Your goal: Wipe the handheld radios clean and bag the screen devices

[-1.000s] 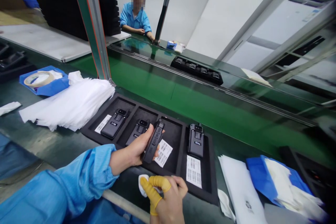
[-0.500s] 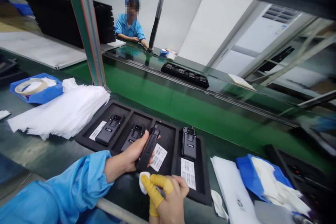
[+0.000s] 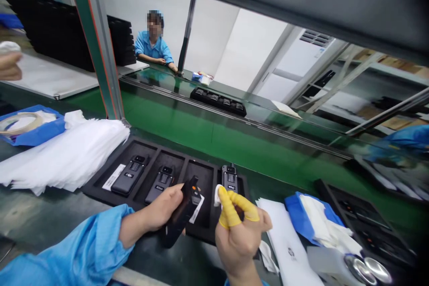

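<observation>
My left hand (image 3: 164, 208) is closed round a black handheld radio (image 3: 182, 212) with an orange button on its top end. The radio is tilted above the front of a black foam tray (image 3: 161, 149). My right hand (image 3: 239, 223), with yellow finger cots on some fingers, pinches a white cloth (image 3: 217, 194) just right of the radio, apart from it. Three similar devices lie in the tray: one in the left slot (image 3: 130, 176), another beside it (image 3: 160, 185), and a third (image 3: 229, 176) at the right, partly behind my right hand.
White sleeves (image 3: 67, 154) are piled left, near a blue bin (image 3: 50, 129) with tape. At right are more white sleeves (image 3: 284, 237), a blue box (image 3: 300, 216) of cloths, a bottle (image 3: 328, 263) and another tray (image 3: 362, 223). A person (image 3: 154, 47) sits across the green conveyor (image 3: 187, 125).
My left hand has turned the radio from its narrow side to another face. My right hand has risen rightward with the cloth. Another person's hand has appeared at far left.
</observation>
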Available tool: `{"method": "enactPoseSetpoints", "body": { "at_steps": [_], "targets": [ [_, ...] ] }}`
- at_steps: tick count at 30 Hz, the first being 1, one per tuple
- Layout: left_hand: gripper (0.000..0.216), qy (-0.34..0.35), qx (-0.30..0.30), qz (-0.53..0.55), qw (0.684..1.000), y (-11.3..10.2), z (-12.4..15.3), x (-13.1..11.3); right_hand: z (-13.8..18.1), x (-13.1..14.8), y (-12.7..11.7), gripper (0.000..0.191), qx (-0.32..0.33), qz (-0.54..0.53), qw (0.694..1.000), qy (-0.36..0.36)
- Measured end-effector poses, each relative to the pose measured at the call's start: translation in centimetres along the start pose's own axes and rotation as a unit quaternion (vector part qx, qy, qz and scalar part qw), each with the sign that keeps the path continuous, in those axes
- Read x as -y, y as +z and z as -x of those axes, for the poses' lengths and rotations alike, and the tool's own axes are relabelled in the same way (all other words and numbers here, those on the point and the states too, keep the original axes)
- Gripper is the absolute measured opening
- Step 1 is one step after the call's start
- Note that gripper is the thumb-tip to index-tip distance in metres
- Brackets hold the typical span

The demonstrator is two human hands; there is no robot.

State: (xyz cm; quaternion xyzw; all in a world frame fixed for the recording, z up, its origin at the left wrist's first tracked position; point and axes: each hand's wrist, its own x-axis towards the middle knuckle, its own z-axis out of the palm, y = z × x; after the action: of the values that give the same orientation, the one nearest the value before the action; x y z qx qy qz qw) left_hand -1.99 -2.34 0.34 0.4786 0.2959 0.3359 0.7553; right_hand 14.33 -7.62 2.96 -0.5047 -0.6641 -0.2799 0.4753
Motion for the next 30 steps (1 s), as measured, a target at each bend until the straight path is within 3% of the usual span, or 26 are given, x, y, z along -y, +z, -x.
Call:
{"method": "enactPoseSetpoints", "body": {
  "at_steps": [6, 9, 13, 15, 17, 21, 24, 27, 30],
  "targets": [
    [0.074, 0.009, -0.014, -0.043, 0.999, 0.3, 0.1, -0.4, 1.4, 0.9, -0.8, 0.044, 0.061, -0.046, 0.997, -0.005],
    [0.07, -0.004, -0.083, -0.013, 0.996, 0.8, -0.3, -0.9, 3.8, 0.0, -0.7, 0.045, 0.076, -0.014, 0.997, 0.028],
    [0.042, -0.083, -0.182, 0.061, 0.978, 1.3, -1.5, -2.6, 7.3, -1.4, -0.8, 0.048, 0.132, -0.01, 0.99, 0.05],
    [0.03, -0.129, -0.159, 0.121, 0.971, 1.3, -2.4, -3.7, 8.3, -1.7, -0.8, 0.048, 0.143, -0.01, 0.988, 0.063],
    [0.025, -0.133, -0.109, 0.17, 0.97, 1.2, -3.3, -4.6, 8.8, -1.9, -0.7, 0.046, 0.14, -0.011, 0.988, 0.066],
    [0.027, -0.117, -0.025, 0.236, 0.964, 0.9, -4.8, -5.2, 9.0, -2.2, -0.4, 0.042, 0.125, -0.019, 0.989, 0.074],
    [0.044, -0.113, 0.019, 0.27, 0.956, 0.9, -5.1, -5.1, 9.2, -2.5, -0.4, 0.04, 0.117, -0.031, 0.989, 0.081],
    [0.053, -0.078, 0.028, 0.218, 0.972, 1.2, -5.2, -5.3, 9.6, -2.8, -0.4, 0.038, 0.107, -0.043, 0.99, 0.083],
    [0.072, -0.012, -0.057, 0.015, 0.998, 1.5, -6.2, -5.8, 9.9, -2.9, -0.4, 0.038, 0.101, -0.053, 0.99, 0.084]
  ]
}}
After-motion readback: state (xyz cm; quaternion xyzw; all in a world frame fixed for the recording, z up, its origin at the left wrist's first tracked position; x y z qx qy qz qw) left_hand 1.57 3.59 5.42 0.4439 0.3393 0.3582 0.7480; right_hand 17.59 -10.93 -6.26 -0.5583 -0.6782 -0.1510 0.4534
